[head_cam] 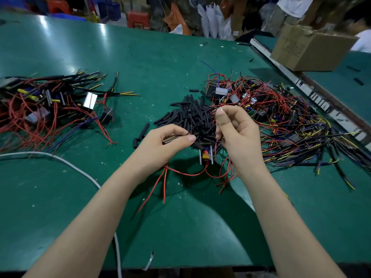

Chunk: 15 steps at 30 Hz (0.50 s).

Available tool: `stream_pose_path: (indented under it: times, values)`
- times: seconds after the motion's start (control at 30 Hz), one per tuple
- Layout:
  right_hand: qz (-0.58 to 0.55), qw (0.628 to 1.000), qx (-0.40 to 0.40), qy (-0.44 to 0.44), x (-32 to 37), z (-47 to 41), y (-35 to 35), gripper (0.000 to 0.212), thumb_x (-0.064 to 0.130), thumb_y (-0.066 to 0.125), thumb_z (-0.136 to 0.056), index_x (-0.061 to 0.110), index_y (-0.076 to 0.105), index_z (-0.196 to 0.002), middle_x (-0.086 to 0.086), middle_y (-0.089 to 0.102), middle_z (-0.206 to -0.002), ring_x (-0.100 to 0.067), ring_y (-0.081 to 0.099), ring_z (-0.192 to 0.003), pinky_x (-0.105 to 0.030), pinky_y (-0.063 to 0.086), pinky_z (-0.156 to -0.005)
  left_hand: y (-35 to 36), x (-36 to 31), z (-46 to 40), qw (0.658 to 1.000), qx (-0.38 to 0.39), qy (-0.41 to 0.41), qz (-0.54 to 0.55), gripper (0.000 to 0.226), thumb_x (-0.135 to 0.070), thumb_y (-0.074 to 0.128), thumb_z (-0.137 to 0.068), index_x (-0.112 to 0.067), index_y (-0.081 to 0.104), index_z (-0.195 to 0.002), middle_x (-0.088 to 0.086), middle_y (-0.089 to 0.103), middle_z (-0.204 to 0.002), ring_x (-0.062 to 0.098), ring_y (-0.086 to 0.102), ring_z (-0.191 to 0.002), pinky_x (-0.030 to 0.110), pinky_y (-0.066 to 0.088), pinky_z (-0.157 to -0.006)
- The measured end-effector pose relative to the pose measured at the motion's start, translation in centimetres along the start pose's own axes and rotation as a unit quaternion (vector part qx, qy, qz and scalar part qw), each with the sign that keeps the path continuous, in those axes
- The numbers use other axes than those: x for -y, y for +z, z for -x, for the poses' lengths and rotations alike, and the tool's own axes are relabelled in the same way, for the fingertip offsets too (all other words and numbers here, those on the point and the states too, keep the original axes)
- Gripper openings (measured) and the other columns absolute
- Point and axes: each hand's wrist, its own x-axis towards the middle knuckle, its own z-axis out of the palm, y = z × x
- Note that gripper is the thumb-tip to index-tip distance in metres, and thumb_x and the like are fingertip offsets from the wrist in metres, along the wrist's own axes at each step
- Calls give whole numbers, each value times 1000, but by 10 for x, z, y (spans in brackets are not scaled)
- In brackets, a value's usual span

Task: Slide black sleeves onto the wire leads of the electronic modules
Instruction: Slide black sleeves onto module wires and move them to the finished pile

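Green worktop (140,57), and we're maybe partway: sleeved modules (50,101) heap on the left, a bigger unsleeved tangle (281,117) on the right, too many to count. Our left hand (168,139) pinches one module, our right hand (234,127) pinches its thin lead over one pile of black sleeves (190,117).

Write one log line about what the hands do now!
left hand: grips module | right hand: pinches wire lead | sleeve pile: behind
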Motion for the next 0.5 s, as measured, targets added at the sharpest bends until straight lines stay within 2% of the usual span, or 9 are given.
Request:
stream_pose_path:
  times: [0.1, 0.2, 0.27, 0.37, 0.43, 0.5]
  values:
    - [-3, 1000, 3, -10, 2, 1, 1, 13, 16, 55, -97, 22, 59, -86, 13, 52, -59, -4, 48, -54, -12, 38, -51, -2, 1, 1, 999, 7, 21, -45, 13, -36, 73, -76, -26, 68, -83, -25, 64, -72, -11, 54, -66, 3, 38, -64]
    - [12, 999, 1, -34, 4, 2, 2, 12, 16, 56, -96, 23, 59, -87, 13, 52, -61, -3, 47, -56, -16, 38, -54, 0, 1, 1, 997, 2, 27, -70, 28, -53, 63, -74, -27, 67, -84, -24, 64, -77, -11, 55, -70, 6, 39, -69]
    - [14, 999, -13, -36, 4, 2, 1, 12, 16, 56, -96, 22, 59, -87, 9, 51, -64, -4, 46, -56, -17, 39, -55, 1, 0, 1, 999, 1, 7, -46, 38, -59, 48, -81, -28, 68, -86, -23, 67, -82, -11, 57, -75, 10, 41, -72]
    - [8, 999, -30, -11, 4, 0, -1, 12, 18, 55, -97, 23, 59, -87, 8, 51, -63, -5, 47, -56, -15, 38, -53, 0, -2, -1, 999, 23, -32, -3, 43, -49, 34, -99, -30, 71, -91, -29, 67, -96, -17, 56, -94, 5, 40, -79]
    - [-5, 1000, -26, 5, 3, 0, -1, 12, 19, 55, -97, 23, 59, -87, 10, 53, -61, -6, 48, -55, -13, 38, -50, 0, -2, -1, 999, 42, -28, -2, 32, -47, 43, -91, -31, 71, -93, -24, 68, -98, -12, 57, -95, 10, 42, -84]
    - [-12, 1000, -14, 9, 3, 0, -1, 11, 20, 56, -96, 23, 60, -87, 11, 54, -60, -5, 49, -55, -12, 38, -49, 1, 0, 1, 998, 50, -4, -36, 16, -44, 63, -83, -33, 69, -93, -16, 66, -93, -9, 56, -82, 8, 42, -75]
